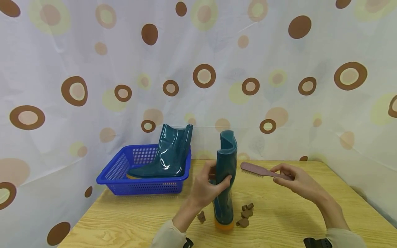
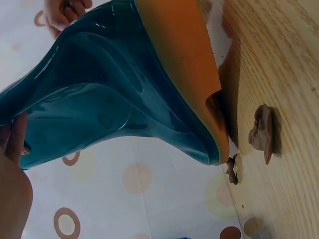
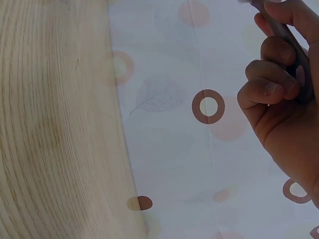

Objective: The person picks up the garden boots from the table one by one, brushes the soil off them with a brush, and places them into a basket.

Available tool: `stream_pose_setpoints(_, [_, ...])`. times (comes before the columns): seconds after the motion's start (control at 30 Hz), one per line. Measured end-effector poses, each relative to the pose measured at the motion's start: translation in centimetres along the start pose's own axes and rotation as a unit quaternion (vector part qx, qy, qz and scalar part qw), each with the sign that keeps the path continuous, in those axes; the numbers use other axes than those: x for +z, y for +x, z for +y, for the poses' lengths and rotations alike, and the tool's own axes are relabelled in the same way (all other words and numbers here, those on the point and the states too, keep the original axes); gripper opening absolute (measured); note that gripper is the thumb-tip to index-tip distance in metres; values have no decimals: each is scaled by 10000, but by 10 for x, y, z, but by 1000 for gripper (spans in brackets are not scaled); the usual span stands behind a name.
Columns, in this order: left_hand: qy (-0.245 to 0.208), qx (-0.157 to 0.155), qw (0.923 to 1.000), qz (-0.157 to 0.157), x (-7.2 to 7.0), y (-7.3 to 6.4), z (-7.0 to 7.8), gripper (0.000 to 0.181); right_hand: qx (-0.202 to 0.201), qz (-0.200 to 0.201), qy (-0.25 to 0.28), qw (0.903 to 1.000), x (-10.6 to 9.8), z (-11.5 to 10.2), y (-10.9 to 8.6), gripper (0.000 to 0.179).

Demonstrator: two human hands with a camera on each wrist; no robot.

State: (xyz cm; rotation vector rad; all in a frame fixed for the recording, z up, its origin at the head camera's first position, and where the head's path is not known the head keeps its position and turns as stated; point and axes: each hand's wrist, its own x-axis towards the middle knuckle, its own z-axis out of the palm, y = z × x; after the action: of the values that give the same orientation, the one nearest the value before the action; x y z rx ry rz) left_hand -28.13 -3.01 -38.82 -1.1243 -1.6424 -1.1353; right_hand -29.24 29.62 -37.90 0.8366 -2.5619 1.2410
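Observation:
My left hand grips the shaft of a glossy dark green rubber boot with an orange sole. The boot stands roughly upright over the table; whether its whole sole touches the wood I cannot tell. In the left wrist view, the boot's side and orange sole fill much of the picture. To the right of the boot, my right hand holds a pinkish-brown brush by its handle, bristles down and apart from the boot. Brown clay-like lumps lie beside the sole, with another lump on its left.
A blue plastic basket stands at the back left of the wooden table. Inside it is a second green boot, its orange sole partly hidden. A dotted white curtain hangs behind the table and along its sides.

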Motion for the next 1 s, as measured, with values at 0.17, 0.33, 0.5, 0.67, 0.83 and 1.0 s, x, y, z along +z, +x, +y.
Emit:
stream_pose_setpoints(0.17, [-75,149,9995,-253,2,-3,-1,53,-4,25,3,10000,1,1,-1,23])
stream_pose_setpoints(0.33, [-129,141,9978,-632,3,-4,0,59,-3,37,-33,10000,1,2,-1,22])
stream_pose_setpoints(0.5, [-335,-159,9935,-1076,3,-5,0,59,-47,35,-45,10000,1,3,-1,21])
stream_pose_setpoints(0.67, [-561,-634,9878,-1310,-6,-4,-1,66,-70,1,8,10000,1,3,0,22])
stream_pose_setpoints(0.83, [-1082,-998,9789,-1414,-15,1,-3,68,-53,-21,64,10000,1,2,0,23])
stream_pose_setpoints(1.0, [-1513,-1158,9690,-1573,-23,8,-5,64,-35,-56,102,9999,1,2,0,23])
